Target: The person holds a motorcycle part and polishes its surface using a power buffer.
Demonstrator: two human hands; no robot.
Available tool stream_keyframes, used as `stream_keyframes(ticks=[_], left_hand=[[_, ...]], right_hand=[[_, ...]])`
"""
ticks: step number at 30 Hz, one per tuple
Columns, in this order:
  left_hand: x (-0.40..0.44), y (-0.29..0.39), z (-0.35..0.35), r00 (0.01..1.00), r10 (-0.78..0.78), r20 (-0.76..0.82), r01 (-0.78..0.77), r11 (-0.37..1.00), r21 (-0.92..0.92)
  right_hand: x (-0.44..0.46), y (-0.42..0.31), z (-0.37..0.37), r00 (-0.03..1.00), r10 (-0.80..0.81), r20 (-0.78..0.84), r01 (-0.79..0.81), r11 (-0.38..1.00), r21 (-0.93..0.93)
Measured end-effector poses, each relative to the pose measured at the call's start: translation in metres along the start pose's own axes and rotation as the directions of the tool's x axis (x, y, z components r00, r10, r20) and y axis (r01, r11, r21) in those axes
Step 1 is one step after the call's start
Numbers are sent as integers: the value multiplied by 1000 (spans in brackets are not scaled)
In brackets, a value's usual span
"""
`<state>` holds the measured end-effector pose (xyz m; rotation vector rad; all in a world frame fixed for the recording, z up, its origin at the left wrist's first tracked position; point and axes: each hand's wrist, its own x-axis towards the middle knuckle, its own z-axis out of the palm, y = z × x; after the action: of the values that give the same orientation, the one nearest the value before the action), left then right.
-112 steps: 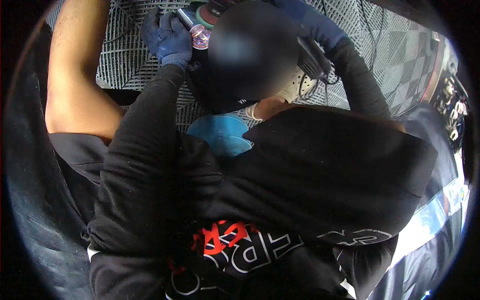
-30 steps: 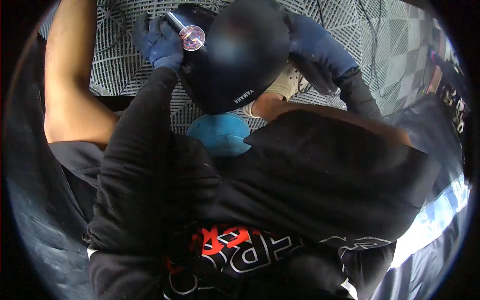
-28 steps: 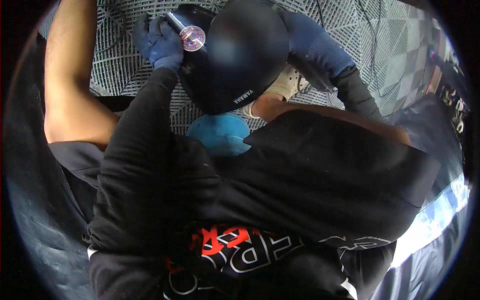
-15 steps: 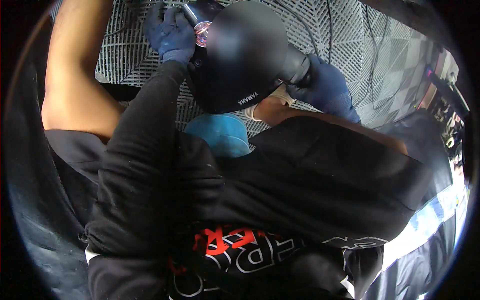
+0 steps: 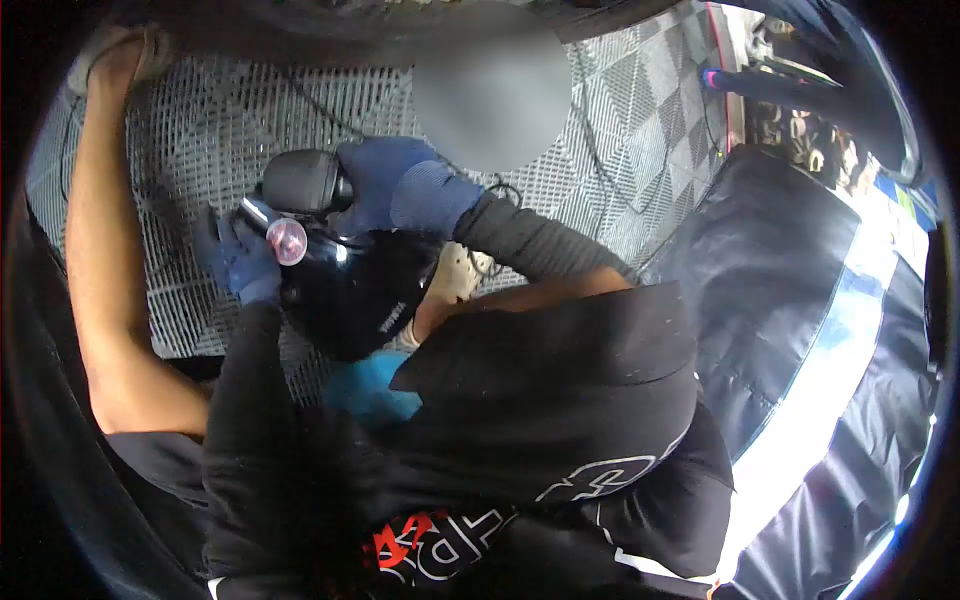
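A glossy black panel marked YAMAHA lies between my knees. It carries a round pinkish disc with a shiny strip beside it. My left hand, in a blue glove, is at the panel's left edge by the disc, its fingers stretched out and slightly blurred. In its blue glove, my right hand is wrapped around the end of a black rounded housing, just above the disc and the panel's upper edge. What kind of device the housing belongs to, I cannot make out.
Under the panel's lower edge is a teal round surface. A cream clog stands right of the panel. Dark cables run over the grey grid floor. Black padded material lies at right.
My right hand has swung from the panel's right side to above its upper edge, bringing the black housing near my left hand. The view has shifted, so the panel appears lower and further left.
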<state>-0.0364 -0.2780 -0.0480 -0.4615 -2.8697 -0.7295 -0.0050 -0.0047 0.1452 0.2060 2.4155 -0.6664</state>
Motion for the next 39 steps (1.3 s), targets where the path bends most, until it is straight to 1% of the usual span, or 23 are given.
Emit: stream_keyframes(ticks=[1,3,4,6,8,10,11,12,13,14,15,16,17,20,22,23,25,26,29,33,35,37,39], left_hand=[[0,1,-1,1000,-12,12,11,998,65],[1,1,-7,1000,-10,25,9,998,65],[4,2,-9,998,-22,60,18,997,71],[6,11,-14,999,-21,39,19,998,64],[0,12,-14,999,-38,36,35,996,83],[-25,-10,9,999,9,40,-12,997,74],[-53,-39,51,958,-188,219,208,975,-75],[9,22,-24,925,-149,349,124,988,93],[3,15,-20,956,155,250,-217,945,243],[6,17,-16,977,25,210,-43,996,81],[7,17,-12,998,-60,13,60,998,7],[9,10,-9,1000,19,-17,-18,996,91],[8,16,-13,998,-21,-53,24,998,64],[2,14,-13,998,-59,-14,60,995,83],[0,13,-7,996,-75,-46,75,997,10],[-1,14,-6,996,-78,-42,78,997,8],[0,12,-6,997,-79,-15,79,996,31],[1,9,-7,998,-55,-4,55,997,61],[0,8,-5,999,-44,-6,44,995,93],[-2,7,-1,997,-34,-69,33,999,-5],[-2,2,0,1000,-17,-25,18,999,49],[-3,1,2,999,-26,-22,26,1000,15],[-3,4,3,984,-177,12,173,947,-270]], right_hand=[[2,2,-1,999,25,21,-26,998,60],[-1,7,-4,999,45,24,-48,992,117],[-10,11,-4,998,42,38,-49,982,184],[-28,28,4,994,41,100,-69,953,296],[-51,38,14,988,95,120,-128,943,306],[-72,64,42,998,-15,-55,39,885,463],[-73,72,47,997,58,49,-73,912,404],[-79,59,35,982,162,96,-183,936,301],[-82,56,29,985,147,93,-170,928,331],[-77,61,44,986,154,69,-169,897,408],[-69,58,45,983,141,116,-181,840,512],[-59,43,34,983,169,69,-182,934,308],[-52,44,39,988,139,65,-154,905,396],[-13,25,22,994,78,78,-101,931,351],[10,11,15,992,-124,27,107,929,356],[23,4,15,992,-122,32,102,929,356],[42,-10,15,988,-122,90,112,988,107],[38,-18,8,989,-146,34,141,982,125],[35,-4,13,985,-171,36,166,981,103],[-9,23,9,984,-136,118,114,978,176],[-33,47,24,992,-19,126,-28,930,367],[-55,68,32,991,33,131,-73,946,315],[-78,94,36,966,141,218,-210,920,332]])
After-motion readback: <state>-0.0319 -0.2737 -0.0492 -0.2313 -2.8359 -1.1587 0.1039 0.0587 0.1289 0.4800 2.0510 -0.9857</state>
